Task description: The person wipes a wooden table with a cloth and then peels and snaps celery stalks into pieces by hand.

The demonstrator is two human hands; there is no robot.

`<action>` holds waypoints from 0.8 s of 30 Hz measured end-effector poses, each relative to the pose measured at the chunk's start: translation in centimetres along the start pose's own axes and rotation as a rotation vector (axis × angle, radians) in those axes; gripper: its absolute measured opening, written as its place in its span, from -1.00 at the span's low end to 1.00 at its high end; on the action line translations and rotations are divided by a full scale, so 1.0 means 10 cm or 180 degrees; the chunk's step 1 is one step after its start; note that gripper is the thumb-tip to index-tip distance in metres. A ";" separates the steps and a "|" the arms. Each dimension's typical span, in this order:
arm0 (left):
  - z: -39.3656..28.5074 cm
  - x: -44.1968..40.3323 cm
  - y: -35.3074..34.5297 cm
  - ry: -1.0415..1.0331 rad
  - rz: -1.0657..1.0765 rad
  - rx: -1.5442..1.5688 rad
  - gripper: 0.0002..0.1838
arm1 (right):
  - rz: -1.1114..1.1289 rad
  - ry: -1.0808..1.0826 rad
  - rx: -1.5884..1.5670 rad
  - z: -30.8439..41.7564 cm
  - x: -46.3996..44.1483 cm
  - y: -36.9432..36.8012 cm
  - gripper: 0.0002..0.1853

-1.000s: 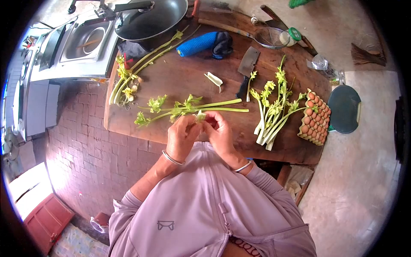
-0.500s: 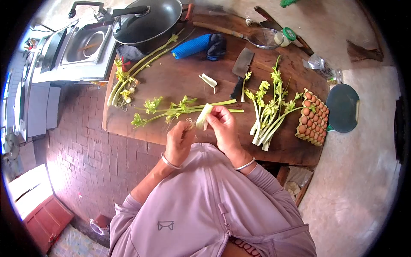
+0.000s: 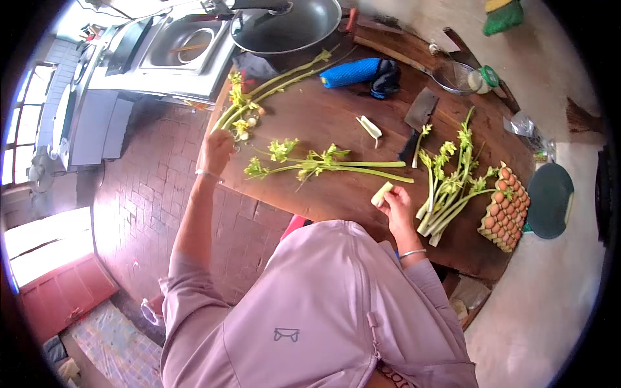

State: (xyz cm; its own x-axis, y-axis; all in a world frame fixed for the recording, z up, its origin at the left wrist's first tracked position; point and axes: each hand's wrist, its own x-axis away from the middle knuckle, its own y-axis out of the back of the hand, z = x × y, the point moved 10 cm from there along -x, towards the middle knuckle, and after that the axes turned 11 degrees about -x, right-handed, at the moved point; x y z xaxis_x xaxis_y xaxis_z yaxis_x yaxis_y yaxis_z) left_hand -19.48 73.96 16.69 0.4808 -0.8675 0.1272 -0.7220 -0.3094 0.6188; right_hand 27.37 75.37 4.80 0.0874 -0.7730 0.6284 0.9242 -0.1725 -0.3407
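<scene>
Table of dark reddish wood (image 3: 310, 123) spreads in front of the person, its surface scattered with food and kitchen tools. Black wok (image 3: 284, 29) sits at the far left corner. Near the right end lies a bunch of leafy celery (image 3: 446, 187), pale stalk ends toward the person; some of its leaves reach over the egg tray (image 3: 493, 240) beside it, which carries rows of brown eggs (image 3: 506, 205). Two long celery stalks (image 3: 369, 165) lie crosswise near the middle, leaves to the left. Another celery bundle (image 3: 234, 113) rests along the left edge, below the wok. Farther back are a blue netted bundle (image 3: 352, 72) and a wire strainer (image 3: 449, 77), with a cleaver (image 3: 422, 108) lying nearer.

The left hand (image 3: 218, 152) is at the table's left edge, by the lower ends of that bundle, fingers curled; whether its grip holds anything, I cannot tell. The right hand (image 3: 396, 204) is near the front edge, its narrow grip pinching a short pale green piece (image 3: 382, 194) between thumb and fingers. A similar whitish piece (image 3: 370, 128) lies by itself farther back, left of the cleaver.
</scene>
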 end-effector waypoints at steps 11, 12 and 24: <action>0.84 -0.81 -0.19 -0.0509 0.1212 -0.3407 -0.83 | -0.0249 -0.0006 0.0545 -0.27 -0.13 0.08 -0.85; 0.62 -0.77 -0.05 -0.0098 0.0938 -0.3410 -0.85 | -0.0300 -0.0026 0.0553 -0.28 -0.12 0.07 -0.85; 0.60 -0.82 0.08 -0.0774 0.0407 -0.2236 -0.52 | -0.0451 -0.0108 0.0756 -0.31 -0.24 0.16 -0.84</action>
State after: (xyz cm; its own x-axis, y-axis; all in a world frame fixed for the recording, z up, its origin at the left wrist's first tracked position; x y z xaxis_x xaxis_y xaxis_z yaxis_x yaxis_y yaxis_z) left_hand -26.96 78.47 11.44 0.2323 -0.9668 0.1068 -0.2384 0.0499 0.9699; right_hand 27.49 75.01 0.56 -0.0404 -0.7298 0.6825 0.9890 -0.1263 -0.0766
